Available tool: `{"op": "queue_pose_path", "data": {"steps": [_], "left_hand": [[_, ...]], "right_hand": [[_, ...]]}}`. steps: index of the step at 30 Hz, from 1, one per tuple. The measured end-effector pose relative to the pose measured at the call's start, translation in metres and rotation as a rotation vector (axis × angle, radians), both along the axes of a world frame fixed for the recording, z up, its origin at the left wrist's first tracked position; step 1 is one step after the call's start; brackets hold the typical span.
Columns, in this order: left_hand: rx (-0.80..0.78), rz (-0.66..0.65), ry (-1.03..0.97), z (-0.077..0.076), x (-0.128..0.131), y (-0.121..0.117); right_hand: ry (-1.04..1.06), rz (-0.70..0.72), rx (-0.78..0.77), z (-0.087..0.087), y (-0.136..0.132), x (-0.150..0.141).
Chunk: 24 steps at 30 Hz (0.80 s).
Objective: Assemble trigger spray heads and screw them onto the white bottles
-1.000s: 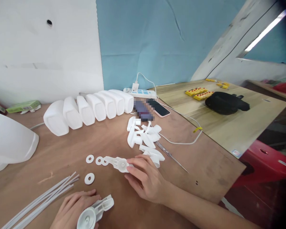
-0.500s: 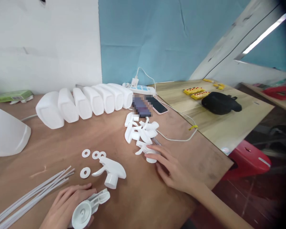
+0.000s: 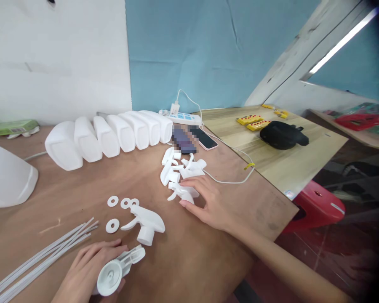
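White trigger spray heads lie on the brown tabletop. My left hand (image 3: 93,265) is closed around one spray head (image 3: 110,275), its round open collar turned up toward me. Just beyond it another spray head (image 3: 150,221) rests on its side. At the near end of a small pile of spray heads (image 3: 170,170), my right hand (image 3: 208,202) has thumb and fingers around one spray head (image 3: 183,192), partly covered by the fingers. Flat white ring washers (image 3: 113,226) lie beyond my left hand. Several thin white tubes (image 3: 47,256) are spread to its left.
A row of white bottles (image 3: 126,136) lies along the wall, with a larger white container (image 3: 9,176) at left. Phones (image 3: 205,139), a power strip (image 3: 185,117) and a white cable (image 3: 230,182) are behind the pile. A red stool (image 3: 322,206) stands at right.
My right hand has moved left and slightly away from me, and the spray head under its fingers has shifted with it. My left hand keeps its hold. The view has turned slightly right.
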<state>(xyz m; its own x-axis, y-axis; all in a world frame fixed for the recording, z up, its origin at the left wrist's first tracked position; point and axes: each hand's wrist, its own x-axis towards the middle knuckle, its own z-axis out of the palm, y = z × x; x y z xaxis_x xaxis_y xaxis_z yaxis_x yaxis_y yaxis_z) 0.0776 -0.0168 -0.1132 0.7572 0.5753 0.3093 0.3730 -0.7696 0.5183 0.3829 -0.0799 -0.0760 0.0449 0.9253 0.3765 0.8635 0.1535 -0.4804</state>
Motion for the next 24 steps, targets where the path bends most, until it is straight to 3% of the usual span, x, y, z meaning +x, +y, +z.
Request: {"op": "queue_pose_path", "data": {"steps": [4, 10, 15, 24], "left_hand": [[-0.091, -0.063, -0.016, 0.008, 0.001, -0.002], [-0.18, -0.083, 0.007, 0.011, 0.0, -0.003], [-0.198, -0.096, 0.011, 0.01, -0.002, -0.003], [-0.149, -0.094, -0.048, 0.007, -0.002, -0.003]], "right_hand": [[-0.038, 0.057, -0.074, -0.002, 0.005, -0.003], [0.009, -0.059, -0.151, -0.003, 0.004, -0.004], [0.235, -0.124, -0.285, 0.007, 0.008, -0.013], [0.602, -0.073, -0.392, 0.007, 0.015, -0.025]]}}
